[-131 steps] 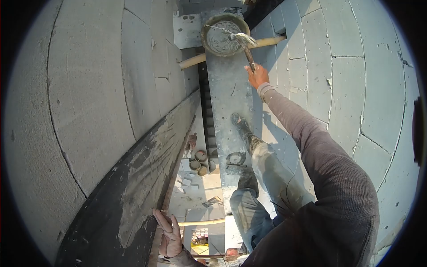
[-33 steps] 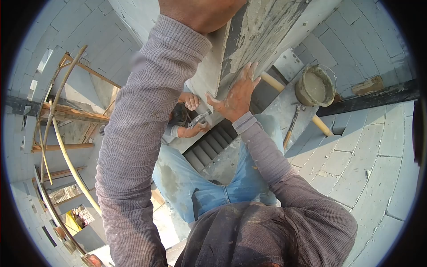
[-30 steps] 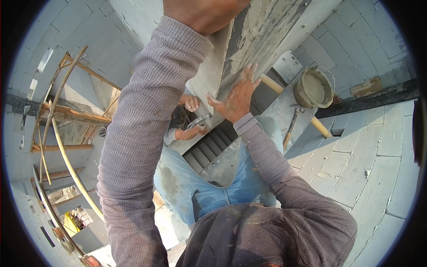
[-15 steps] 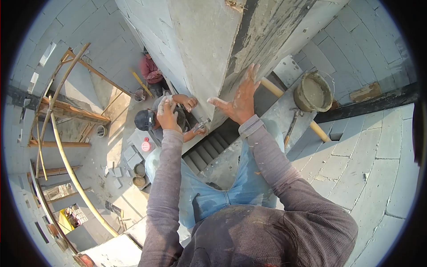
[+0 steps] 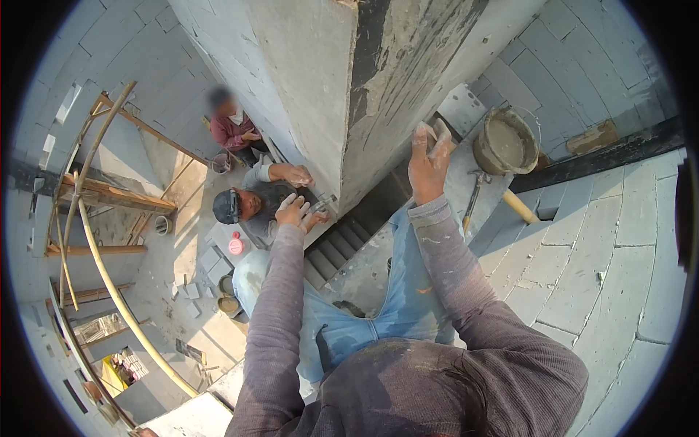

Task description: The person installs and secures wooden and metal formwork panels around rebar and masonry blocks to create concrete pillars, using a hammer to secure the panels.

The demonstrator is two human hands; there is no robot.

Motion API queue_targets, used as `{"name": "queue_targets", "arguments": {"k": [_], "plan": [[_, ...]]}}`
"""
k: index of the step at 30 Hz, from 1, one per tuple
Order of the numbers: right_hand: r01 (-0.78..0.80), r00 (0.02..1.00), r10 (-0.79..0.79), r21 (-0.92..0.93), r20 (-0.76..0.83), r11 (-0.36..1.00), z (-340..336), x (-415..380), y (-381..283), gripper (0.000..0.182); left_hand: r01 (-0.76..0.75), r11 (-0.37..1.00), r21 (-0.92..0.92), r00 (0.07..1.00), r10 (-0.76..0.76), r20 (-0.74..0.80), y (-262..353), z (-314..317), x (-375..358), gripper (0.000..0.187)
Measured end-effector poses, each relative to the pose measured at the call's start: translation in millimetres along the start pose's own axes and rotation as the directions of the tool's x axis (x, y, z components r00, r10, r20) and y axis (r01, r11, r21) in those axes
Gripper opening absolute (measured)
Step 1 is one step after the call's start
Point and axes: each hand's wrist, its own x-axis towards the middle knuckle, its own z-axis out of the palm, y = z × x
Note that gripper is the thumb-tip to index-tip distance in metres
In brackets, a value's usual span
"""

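My right hand (image 5: 429,164) is raised beside the right face of the grey concrete column (image 5: 309,65), fingers apart and slightly bent, with nothing visible in it. Pale mortar dust coats its fingertips. My left hand (image 5: 292,211) is left of the column's lower end, its dusty fingers loosely bent and apart. Nothing shows in it. Just beyond it, a co-worker in a dark cap (image 5: 226,207) stands below. One co-worker's hand (image 5: 297,175) is near the column's left face; the other is partly hidden behind mine, by a small metal tool (image 5: 328,202).
At right, a bucket of wet mortar (image 5: 506,140) and a hammer (image 5: 475,197) rest on a grey board. Dark steps (image 5: 336,249) lie below. Another person (image 5: 234,132) is farther down. Bamboo poles (image 5: 116,291) and timber framing are at left; a block wall (image 5: 619,255) borders the right.
My right hand has come off the column's corner and moved right. My left hand has shifted right and down. The co-worker below has turned their head upward, and the view has shifted slightly.
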Motion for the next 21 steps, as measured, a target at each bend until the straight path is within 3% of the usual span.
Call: {"name": "queue_targets", "arguments": {"k": [2, 4, 6, 7, 10, 12, 13, 14, 15, 17, 18, 19, 20, 21], "plan": [[-0.002, 1.000, 0.002, -0.013, 0.004, 1.000, 2.2, -1.2, -1.2, 0.083, 0.013, 0.997, -0.078, 0.997, -0.019, -0.073, -10.2, 5.4, 8.3, 0.058], [-0.003, 1.000, 0.003, -0.026, 0.004, 1.000, 2.3, -3.2, -3.5, 0.083, -0.026, 0.994, -0.103, 0.991, 0.012, -0.134, -23.5, 4.7, 29.6, 0.055], [0.019, 1.000, -0.018, -0.066, 0.020, 0.998, 0.0, -3.3, -5.6, 0.078, -0.317, 0.937, -0.147, 0.944, 0.297, -0.141, -34.7, 3.9, 50.3, 0.038], [0.021, 1.000, -0.020, -0.065, 0.016, 0.998, 0.4, -3.5, -3.3, 0.078, -0.318, 0.937, -0.148, 0.944, 0.299, -0.136, -32.3, 3.8, 48.8, 0.038], [-0.001, 1.000, -0.003, -0.152, -0.025, 0.988, -9.7, -2.3, 3.0, 0.077, -0.249, 0.918, 0.308, 0.822, 0.368, -0.435, -24.5, 14.4, 30.7, 0.014], [-0.033, 0.999, 0.033, 0.025, -0.008, 0.999, -17.0, 0.4, -5.0, 0.071, -0.261, 0.913, 0.314, 0.803, 0.386, -0.455, -29.8, 10.9, 39.7, 0.012], [-0.035, 0.999, 0.035, 0.034, -0.026, 0.999, -26.2, 4.1, -9.4, 0.071, -0.264, 0.831, 0.490, 0.723, 0.506, -0.470, -42.4, -5.5, 64.9, 0.011], [-0.143, 0.987, 0.154, 0.198, -0.042, 0.970, -41.1, 8.2, -12.0, 0.068, -0.241, 0.721, 0.650, 0.630, 0.626, -0.460, -45.9, -19.1, 77.1, 0.010], [-0.235, 0.964, 0.265, 0.362, -0.036, 0.902, -56.0, 14.7, -8.8, 0.065, -0.256, 0.707, 0.660, 0.622, 0.643, -0.448, -39.1, -21.3, 72.3, 0.010], [-0.261, 0.935, 0.327, 0.353, -0.139, 0.898, -95.0, 23.6, 37.0, 0.055, -0.429, 0.678, 0.597, 0.526, 0.725, -0.445, -26.9, -19.7, 42.2, 0.009], [-0.331, 0.909, 0.394, 0.341, -0.134, 0.880, -116.4, 20.4, 75.8, 0.050, -0.427, 0.666, 0.612, 0.519, 0.735, -0.437, -15.1, -14.6, 19.2, 0.009], [-0.394, 0.880, 0.456, 0.332, -0.133, 0.857, -136.1, 14.8, 126.7, 0.044, -0.659, 0.659, 0.363, 0.598, 0.752, -0.278, 5.0, -1.1, -12.3, 0.009], [-0.517, 0.827, 0.547, 0.208, -0.130, 0.830, -154.6, 1.6, 203.4, 0.042, -0.780, 0.624, 0.050, 0.618, 0.781, -0.096, 25.2, 14.3, -43.5, 0.009], [-0.634, 0.758, 0.638, 0.076, -0.137, 0.770, -168.9, -23.5, 269.0, 0.040, -0.784, 0.621, -0.002, 0.620, 0.781, -0.077, 41.3, 25.6, -73.9, 0.011]]}}
